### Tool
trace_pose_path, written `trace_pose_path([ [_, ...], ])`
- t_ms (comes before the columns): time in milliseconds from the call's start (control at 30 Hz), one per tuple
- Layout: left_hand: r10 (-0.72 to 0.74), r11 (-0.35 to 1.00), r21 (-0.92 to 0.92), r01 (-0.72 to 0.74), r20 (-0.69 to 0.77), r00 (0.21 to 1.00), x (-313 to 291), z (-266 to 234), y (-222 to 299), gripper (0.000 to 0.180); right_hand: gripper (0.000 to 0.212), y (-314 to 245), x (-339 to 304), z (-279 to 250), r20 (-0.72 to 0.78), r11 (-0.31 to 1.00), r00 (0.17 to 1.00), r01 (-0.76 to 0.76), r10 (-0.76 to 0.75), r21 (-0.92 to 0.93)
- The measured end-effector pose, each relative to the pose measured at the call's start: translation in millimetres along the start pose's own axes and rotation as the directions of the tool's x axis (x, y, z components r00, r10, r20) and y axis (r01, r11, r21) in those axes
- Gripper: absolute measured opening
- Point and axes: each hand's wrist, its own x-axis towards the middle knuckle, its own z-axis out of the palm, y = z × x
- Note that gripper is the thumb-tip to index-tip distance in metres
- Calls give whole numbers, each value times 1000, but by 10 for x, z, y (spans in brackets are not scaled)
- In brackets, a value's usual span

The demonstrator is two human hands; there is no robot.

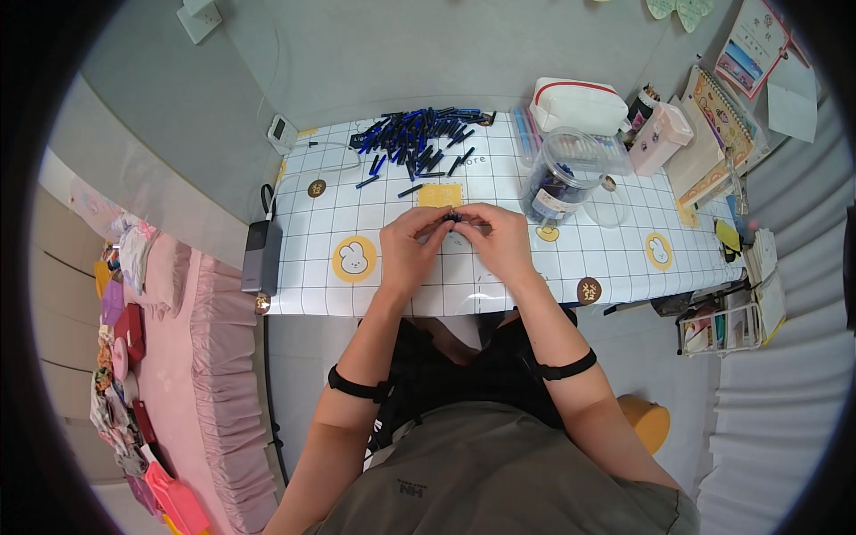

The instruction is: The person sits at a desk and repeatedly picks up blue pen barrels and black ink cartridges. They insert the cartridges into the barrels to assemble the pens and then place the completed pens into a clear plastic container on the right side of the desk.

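Note:
My left hand (410, 252) and my right hand (501, 245) meet over the front middle of the table. Their fingertips pinch together on a few small dark pieces (453, 218), mostly hidden by the fingers. Beyond them lies a loose pile of short dark blue and black sticks (410, 134) that look like ink cartridges. One stray stick (410, 191) rests close to a yellow patch on the table cover, just past my left hand. To the right stands a clear plastic jar (555, 183), partly filled with similar dark pieces.
A round clear lid (608, 207) lies beside the jar. Behind are a white pouch (580, 105) with red trim and a pink box (660, 138). A grey power bank (261, 254) sits at the left edge of the grid-patterned table (481, 290), near a small white device (282, 132) with a cable.

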Motion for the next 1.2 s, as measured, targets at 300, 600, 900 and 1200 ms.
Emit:
trace_pose_path([
  [300,-20,999,-26,20,-6,1000,-3,-9,4,24,26,-87,-4,-14,-2,990,994,106,-107,-92],
  [600,-46,997,-61,47,7,999,5,-4,-4,24,24,-92,1,-16,-1,994,995,102,-102,-47],
  [900,-16,1000,-25,16,10,1000,3,-20,-4,24,24,-70,-4,14,-15,997,998,66,-66,-30],
  [1200,-56,997,-59,58,35,998,-6,-61,-25,19,22,-83,18,33,-5,999,999,40,-40,-9],
])
